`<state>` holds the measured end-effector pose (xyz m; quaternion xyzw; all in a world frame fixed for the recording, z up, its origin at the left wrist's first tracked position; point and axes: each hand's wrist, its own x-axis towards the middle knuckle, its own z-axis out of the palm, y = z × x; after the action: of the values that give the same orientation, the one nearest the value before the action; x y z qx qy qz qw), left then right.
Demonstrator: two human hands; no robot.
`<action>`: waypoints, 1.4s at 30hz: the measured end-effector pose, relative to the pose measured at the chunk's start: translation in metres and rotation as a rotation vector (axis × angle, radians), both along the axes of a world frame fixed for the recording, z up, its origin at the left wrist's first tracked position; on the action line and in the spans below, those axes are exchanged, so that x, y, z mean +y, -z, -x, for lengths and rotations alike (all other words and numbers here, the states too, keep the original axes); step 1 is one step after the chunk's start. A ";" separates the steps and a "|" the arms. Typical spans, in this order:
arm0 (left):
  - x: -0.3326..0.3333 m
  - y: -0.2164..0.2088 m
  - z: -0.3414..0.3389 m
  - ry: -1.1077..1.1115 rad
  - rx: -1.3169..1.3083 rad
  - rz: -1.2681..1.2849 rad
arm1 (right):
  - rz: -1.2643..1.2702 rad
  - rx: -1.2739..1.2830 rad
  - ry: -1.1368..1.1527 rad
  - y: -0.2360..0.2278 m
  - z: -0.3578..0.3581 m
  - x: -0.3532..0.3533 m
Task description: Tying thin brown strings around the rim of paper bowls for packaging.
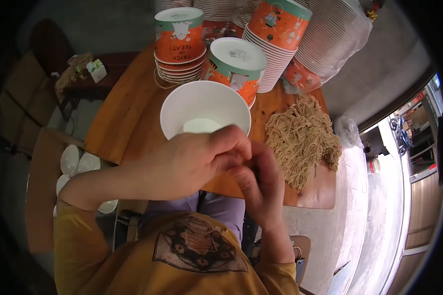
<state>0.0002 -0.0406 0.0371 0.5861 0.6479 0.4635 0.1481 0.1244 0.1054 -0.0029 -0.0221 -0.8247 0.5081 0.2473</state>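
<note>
My left hand (pixel 189 160) and my right hand (pixel 265 184) meet in front of my chest, over the table's near edge. The fingertips of both are pinched together, and whatever they hold is hidden or too thin to make out. Just beyond them a white paper bucket (pixel 177 110) stands with its open mouth up, its near rim partly covered by my left hand. To the right of my right hand lies a heap of beige cords (pixel 302 137).
Behind the white bucket stand upside-down stacks of orange-and-green paper buckets (pixel 179 42), another stack (pixel 236 64) and a taller leaning one (pixel 278 29). Bagged stacked buckets (pixel 334 42) are at the back right. The wooden table (pixel 128 108) has a curved left edge. Several white buckets (pixel 70 160) sit lower left.
</note>
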 end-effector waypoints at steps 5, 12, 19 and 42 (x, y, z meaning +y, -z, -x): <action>-0.013 0.016 0.002 -0.040 -0.244 0.194 | -0.066 0.019 0.142 0.029 -0.010 -0.017; -0.021 0.030 0.012 -0.204 0.038 0.055 | -0.027 -0.032 0.341 0.060 -0.011 -0.030; -0.016 0.047 0.016 -0.181 0.342 0.099 | -0.196 0.093 0.334 0.068 -0.003 -0.033; -0.011 0.046 0.009 -0.194 0.279 0.096 | -0.263 0.156 0.382 0.073 0.006 -0.029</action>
<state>-0.0091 -0.0513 -0.0090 0.5716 0.7373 0.3580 0.0391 0.1179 0.0767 -0.0758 -0.1060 -0.8431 0.3403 0.4027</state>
